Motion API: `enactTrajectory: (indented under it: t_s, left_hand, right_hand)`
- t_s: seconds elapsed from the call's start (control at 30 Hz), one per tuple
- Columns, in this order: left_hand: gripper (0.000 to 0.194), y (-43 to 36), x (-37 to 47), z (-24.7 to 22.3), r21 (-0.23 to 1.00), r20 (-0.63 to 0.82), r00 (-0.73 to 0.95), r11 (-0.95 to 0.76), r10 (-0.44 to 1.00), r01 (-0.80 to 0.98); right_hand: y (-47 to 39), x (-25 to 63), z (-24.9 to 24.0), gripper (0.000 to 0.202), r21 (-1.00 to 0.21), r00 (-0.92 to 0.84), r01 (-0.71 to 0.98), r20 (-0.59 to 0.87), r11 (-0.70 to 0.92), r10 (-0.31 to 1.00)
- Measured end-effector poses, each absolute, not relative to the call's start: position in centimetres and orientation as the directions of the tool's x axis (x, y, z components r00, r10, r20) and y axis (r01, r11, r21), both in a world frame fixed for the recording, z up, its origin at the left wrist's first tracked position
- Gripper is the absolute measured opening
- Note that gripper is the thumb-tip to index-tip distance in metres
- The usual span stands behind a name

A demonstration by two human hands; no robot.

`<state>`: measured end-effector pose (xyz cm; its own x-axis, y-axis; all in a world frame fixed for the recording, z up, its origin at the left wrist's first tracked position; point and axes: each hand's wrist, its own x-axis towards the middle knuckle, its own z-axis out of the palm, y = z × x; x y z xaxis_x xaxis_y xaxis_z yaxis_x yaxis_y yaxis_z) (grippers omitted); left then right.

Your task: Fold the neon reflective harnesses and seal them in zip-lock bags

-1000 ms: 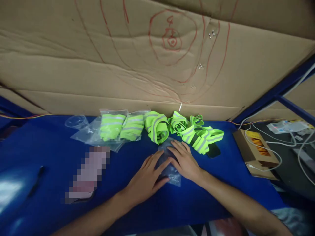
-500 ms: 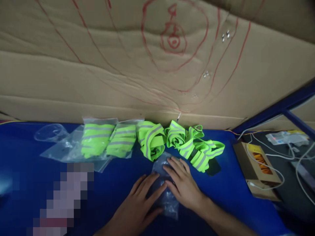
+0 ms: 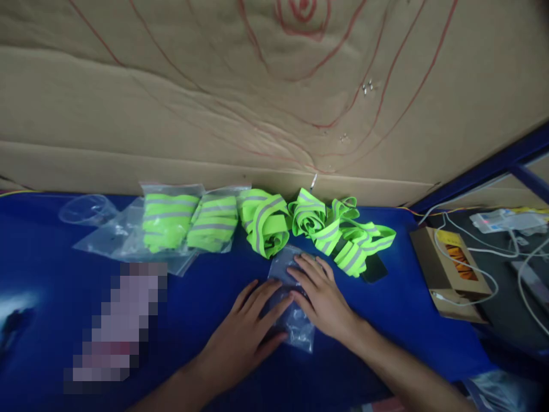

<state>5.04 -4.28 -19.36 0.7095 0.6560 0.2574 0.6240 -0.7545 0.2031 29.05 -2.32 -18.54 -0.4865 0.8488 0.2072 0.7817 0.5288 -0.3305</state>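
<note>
Across a blue worktop (image 3: 398,326), bagged neon straps (image 3: 170,222) lie at 11 o'clock, loose neon straps (image 3: 306,214) from 12 to 2, a clear plastic bag (image 3: 300,332) near the centre, a pixelated object (image 3: 124,315) at 9.

Glossy, crinkled clear plastic bag (image 3: 299,332); matt brown cardboard (image 3: 171,114).

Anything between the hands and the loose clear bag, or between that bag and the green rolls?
Nothing visible in either gap. The left hand and right hand are already on the bag, and its far end lies close to the nearest rolls, with only blue tabletop showing between.
</note>
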Motion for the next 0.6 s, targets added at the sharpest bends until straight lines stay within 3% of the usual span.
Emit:
enactTrajectory:
  t_s: [0.23,0.6]
  left_hand:
    - [0.062,-4.04,5.12,-19.40,0.089,0.287,0.728,-0.774,0.623,0.627]
    - [0.061,-4.47,5.57,-19.38,0.107,0.262,0.717,-0.757,0.646,0.644]
  right_hand:
    - [-2.10,29.00,-18.50,0.041,-0.367,-0.459,0.786,0.194,0.498,0.867]
    - [-2.14,29.08,-18.70,0.040,-0.389,-0.456,0.783,0.170,0.485,0.873]
